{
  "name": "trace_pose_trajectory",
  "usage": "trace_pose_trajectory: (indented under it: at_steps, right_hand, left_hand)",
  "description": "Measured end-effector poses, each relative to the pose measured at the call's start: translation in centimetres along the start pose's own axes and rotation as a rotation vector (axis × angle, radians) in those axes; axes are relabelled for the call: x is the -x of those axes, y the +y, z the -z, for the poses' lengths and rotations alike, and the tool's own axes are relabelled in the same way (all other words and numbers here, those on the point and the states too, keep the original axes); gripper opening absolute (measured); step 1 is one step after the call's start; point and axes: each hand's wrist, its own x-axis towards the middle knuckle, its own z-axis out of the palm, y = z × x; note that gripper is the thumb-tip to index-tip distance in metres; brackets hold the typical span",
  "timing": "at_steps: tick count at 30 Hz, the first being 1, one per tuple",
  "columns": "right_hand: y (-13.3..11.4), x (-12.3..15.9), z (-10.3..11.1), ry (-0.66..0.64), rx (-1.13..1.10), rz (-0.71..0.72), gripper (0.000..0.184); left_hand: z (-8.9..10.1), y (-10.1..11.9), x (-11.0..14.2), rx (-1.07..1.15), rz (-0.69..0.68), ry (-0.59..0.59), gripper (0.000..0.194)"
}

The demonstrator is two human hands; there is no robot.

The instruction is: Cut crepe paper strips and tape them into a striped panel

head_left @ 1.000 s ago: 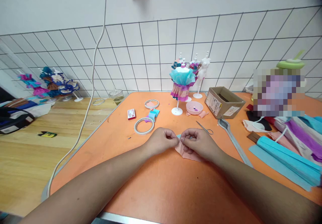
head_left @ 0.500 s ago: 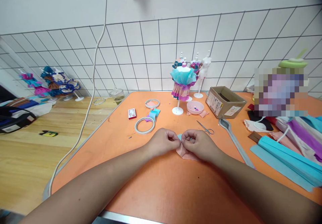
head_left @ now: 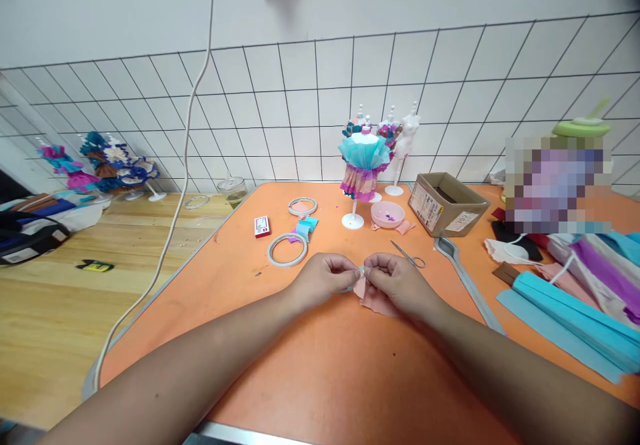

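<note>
Both my hands meet over the orange table [head_left: 280,351], pinching a small piece of pink crepe paper [head_left: 377,302]. My left hand [head_left: 324,278] has thumb and forefinger closed at the paper's upper left edge, where a bit of light blue shows. Closed the same way, my right hand [head_left: 400,281] grips the upper right, and the pink sheet hangs below its fingers. The fingertips nearly touch and hide part of the paper. Just beyond my right hand lie scissors [head_left: 413,257], apart from it.
Ahead stands a small dress form [head_left: 365,158] in a blue and pink paper dress, by a pink bowl [head_left: 388,215]. Tape rolls [head_left: 287,250] and a red-white box [head_left: 261,226] lie left. A cardboard box [head_left: 447,205], grey strap [head_left: 473,288] and blue paper roll [head_left: 575,311] are right.
My fingertips have shifted slightly on the crepe paper, and its lower part has swung a little to the right. More light blue shows by my left fingers.
</note>
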Motion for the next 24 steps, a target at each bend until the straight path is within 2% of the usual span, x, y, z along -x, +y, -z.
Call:
trace_pose_trajectory:
  at_steps: [4,8,12,15,18,24]
  right_hand:
    - [0.5,-0.1,0.2,-0.008,-0.045,-0.007,0.012]
    - [0.3,0.0,0.3,0.016,0.010,-0.008,0.010]
    - [-0.4,0.5,0.4,0.141,0.184,0.052,0.011]
    - [-0.9,0.8,0.2,0.249,0.371,0.165,0.022]
    - [-1.0,0.9,0.0,0.291,0.497,0.223,0.023]
    - [-1.0,0.9,0.0,0.275,0.441,0.135,0.017]
  left_hand:
    - [0.1,0.1,0.1,0.062,0.019,-0.025,0.025]
    - [0.1,0.3,0.2,0.069,0.027,-0.025,0.026]
    - [0.0,0.3,0.2,0.049,0.022,-0.007,0.025]
    - [0.1,0.3,0.2,0.069,0.013,-0.010,0.024]
    - [0.1,0.4,0.3,0.077,-0.001,-0.015,0.023]
    - [0.0,0.5,0.2,0.139,0.042,0.003,0.021]
